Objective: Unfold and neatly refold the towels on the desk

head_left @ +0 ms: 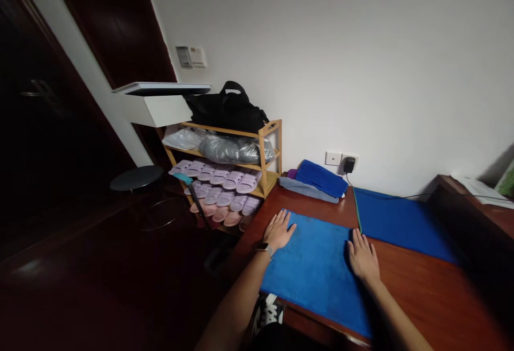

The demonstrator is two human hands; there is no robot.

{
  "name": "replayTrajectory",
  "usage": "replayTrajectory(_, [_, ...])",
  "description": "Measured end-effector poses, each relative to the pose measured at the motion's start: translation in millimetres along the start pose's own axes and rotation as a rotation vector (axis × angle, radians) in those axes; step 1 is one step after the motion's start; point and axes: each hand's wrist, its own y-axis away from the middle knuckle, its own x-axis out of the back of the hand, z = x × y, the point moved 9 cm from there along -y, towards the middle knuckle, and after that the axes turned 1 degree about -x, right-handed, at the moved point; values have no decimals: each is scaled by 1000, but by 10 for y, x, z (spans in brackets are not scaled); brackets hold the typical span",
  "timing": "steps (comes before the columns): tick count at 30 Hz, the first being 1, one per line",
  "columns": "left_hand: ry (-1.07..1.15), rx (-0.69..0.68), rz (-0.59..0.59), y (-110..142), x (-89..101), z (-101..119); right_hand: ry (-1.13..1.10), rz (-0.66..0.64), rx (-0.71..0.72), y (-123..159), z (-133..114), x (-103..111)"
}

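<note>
- Blue cloth (pixel 315 265) lies on the worktop (pixel 425 292).
- Left hand (pixel 279 232) rests at its far-left corner, fingers apart.
- Right hand (pixel 365 260) at its right edge, fingers slightly apart.

A matt, soft-looking blue cloth (pixel 314 261) is spread on a smooth, faintly glossy wooden table (pixel 425 281).
The rack (pixel 263 153) is built of pale wood; bundles (pixel 225 148) are wrapped in shiny, crinkled clear plastic. Lilac slippers (pixel 219 175) are made of matt plastic; the wall (pixel 341 62) is finished smooth and matt.
</note>
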Motion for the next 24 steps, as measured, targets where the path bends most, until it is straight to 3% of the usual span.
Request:
replayTrajectory(3, [2,-6,8,2,3,1,2,34,35,186,-14,-14])
replayTrajectory(8, [-8,4,-11,-9,91,-29,47,-41,87,462,-77,-171])
replayTrajectory(10, [-22,-3,-20,-10,151,52,52,-47,81,488,-98,-162])
replayTrajectory(12, [-27,-37,3,19,189,297,45,-43,78,483,-118,-126])
replayTrajectory(14, [-1,-128,49,108,161,732,35,-39,82,470,-133,-96])
replayTrajectory(17, [74,-371,76,369,-15,1515,23,-41,87,461,-135,-89])
replayTrajectory(19, [96,-470,62,544,-125,1788,12,-41,94,460,-138,-95])
replayTrajectory(21, [84,-444,50,639,-155,1700,-9,-38,97,460,-145,-92])
replayTrajectory(24, [22,-294,50,684,-56,1101,-42,-31,88,462,-151,-61])
